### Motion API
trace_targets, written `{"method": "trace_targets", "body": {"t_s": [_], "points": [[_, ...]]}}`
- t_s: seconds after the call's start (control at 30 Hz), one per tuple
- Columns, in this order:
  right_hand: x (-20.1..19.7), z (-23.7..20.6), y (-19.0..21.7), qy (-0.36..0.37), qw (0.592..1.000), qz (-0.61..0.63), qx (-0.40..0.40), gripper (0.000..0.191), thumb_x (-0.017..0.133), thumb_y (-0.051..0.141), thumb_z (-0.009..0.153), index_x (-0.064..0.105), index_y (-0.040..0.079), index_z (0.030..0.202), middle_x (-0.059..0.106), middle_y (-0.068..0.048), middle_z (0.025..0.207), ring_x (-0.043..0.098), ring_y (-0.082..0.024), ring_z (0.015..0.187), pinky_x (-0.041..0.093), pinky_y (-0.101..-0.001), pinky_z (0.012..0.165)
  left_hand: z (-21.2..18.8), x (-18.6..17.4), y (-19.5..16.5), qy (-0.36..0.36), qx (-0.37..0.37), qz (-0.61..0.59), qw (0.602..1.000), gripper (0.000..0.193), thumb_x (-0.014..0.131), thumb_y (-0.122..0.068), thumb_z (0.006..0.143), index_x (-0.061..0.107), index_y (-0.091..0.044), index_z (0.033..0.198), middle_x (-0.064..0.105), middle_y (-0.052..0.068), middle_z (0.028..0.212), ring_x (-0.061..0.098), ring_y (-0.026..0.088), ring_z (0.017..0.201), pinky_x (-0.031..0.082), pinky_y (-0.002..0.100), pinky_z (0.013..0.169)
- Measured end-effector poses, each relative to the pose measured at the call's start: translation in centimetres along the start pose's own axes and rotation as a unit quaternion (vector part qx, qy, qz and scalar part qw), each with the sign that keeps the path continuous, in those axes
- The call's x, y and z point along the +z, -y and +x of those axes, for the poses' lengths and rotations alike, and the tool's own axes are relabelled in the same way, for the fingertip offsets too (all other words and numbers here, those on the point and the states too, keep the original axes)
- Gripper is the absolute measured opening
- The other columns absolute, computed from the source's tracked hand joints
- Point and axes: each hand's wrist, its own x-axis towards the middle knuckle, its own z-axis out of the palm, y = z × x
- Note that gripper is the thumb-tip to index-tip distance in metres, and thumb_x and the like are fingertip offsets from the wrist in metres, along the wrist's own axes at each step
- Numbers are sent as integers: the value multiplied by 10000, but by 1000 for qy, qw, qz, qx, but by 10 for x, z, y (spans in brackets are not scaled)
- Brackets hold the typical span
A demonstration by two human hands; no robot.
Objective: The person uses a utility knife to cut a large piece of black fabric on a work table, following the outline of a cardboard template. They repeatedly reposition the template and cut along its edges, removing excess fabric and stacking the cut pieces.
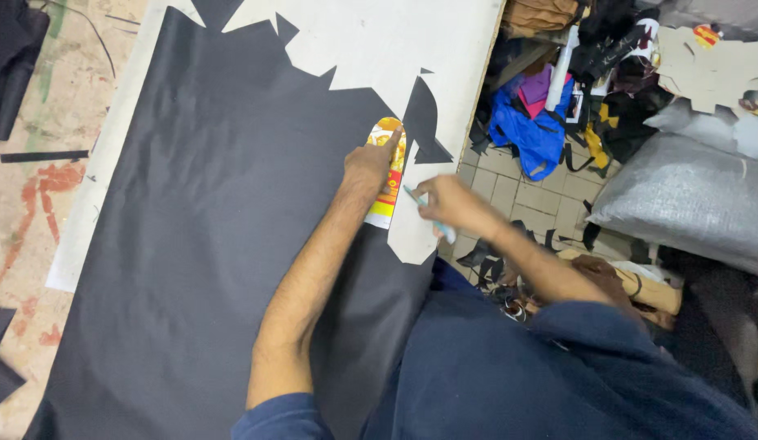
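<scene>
- Head view shows a cardboard template (386, 175), printed in yellow, red and white, lying flat at the cut edge of a large black fabric sheet (208, 244).
- Left hand (369, 165) is spread flat on the template, index finger stretched toward its far end, pressing it down onto the fabric.
- Right hand (447, 205) is closed around a pale blue-green marking pen (428, 213), its tip just beside the template's right edge.
- Fabric covers most of the white bench (444, 49), whose bare far part shows jagged outlines where pieces are already cut away.
- Judged risk: if the pressing hand eases, the template could slide on the smooth fabric and the traced line would run off shape.
- Judged risk: the template sits close to the fabric's cut edge, so the outline may spill past it.
- Beyond the bench, a blue bag (532, 130), black scraps and a grey sack (680, 204) lie on the tiled floor (509, 191).
</scene>
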Motion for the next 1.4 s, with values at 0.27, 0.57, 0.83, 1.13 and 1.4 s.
{"method": "trace_targets", "body": {"t_s": [0.27, 0.57, 0.83, 1.13, 1.4], "points": [[-126, 52, -2, 314, 901, -297, -39, 377, 742, 91, 805, 751, 43, 1178, 748, -192, 838, 717, -282, 666, 595, -437, 679, -3, -4, -25, -10, -58, 17, 998, 1238, 905, -130, 731, 122, -495, 1618, 758, 80, 1090, 728, 280, 1018, 582, 410, 844], [-124, 31, -28, -55, 848, -443, -286, 203, 665, 84, 864, 752, 66, 1046, 752, -168, 922, 737, -364, 807, 585, -465, 664, -11, 2, -42, -57, -87, 59, 993, 1095, 798, -104, 832, 149, -520, 1608, 759, 74, 965, 753, 251, 855, 590, 391, 714], [-214, 65, -63, 61, 730, -624, -271, 177, 608, 125, 908, 732, 74, 1025, 730, -119, 1002, 737, -320, 902, 599, -446, 711, -12, -9, -65, -41, -162, -124, 978, 340, 421, -546, 1158, 531, -476, 1472, 734, 67, 854, 733, 187, 627, 593, 276, 619], [-179, 112, -70, 67, 787, -220, -572, 318, 627, 1, 891, 695, 133, 1173, 700, -48, 1027, 714, -268, 866, 570, -379, 715, -7, -5, -79, -71, -189, -47, 978, 514, 530, -322, 1045, 431, -600, 1465, 741, 30, 897, 751, 190, 699, 608, 347, 654], [-124, 148, -63, 173, 645, -251, -701, 313, 643, -40, 869, 714, 132, 1121, 694, -28, 987, 700, -251, 987, 573, -373, 744, 2, -19, -84, -10, -229, 24, 973, 927, 803, -149, 810, 357, -578, 1500, 763, -3, 1021, 748, 199, 839, 624, 356, 728]]}}
